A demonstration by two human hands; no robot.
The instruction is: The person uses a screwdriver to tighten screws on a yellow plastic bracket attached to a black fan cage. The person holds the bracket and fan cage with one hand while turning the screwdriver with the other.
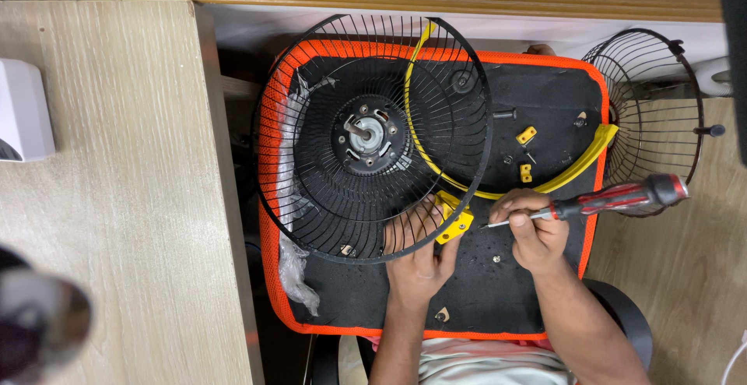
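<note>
**Yellow clip and screwdriver meet at the fan guard's rim**

Black wire forms the big fan guard point(373, 136), which lies flat on a black mat with an orange mesh border point(545, 291). At its centre sits the bare motor hub point(367, 136) with a short shaft. A yellow plastic rim band point(576, 171) curves across the guard's right side and out over the mat.

At the guard's lower edge the left hand point(420, 256) is clenched on a yellow clip point(454, 225), pinching it against the wire rim, fingers partly behind the wires. Just beside it, the right hand point(537, 233) grips a screwdriver point(615, 198) with a red-and-black handle; the handle points up and to the right, while the thin shaft points left, its tip near the yellow clip. Whether the tip touches the clip cannot be told.

Two small yellow pieces point(527, 153) and a few screws lie loose on the mat, well apart from the hands. A second wire guard point(654, 112) stands at the right edge of the mat, on a pale wooden table point(117, 198).
</note>
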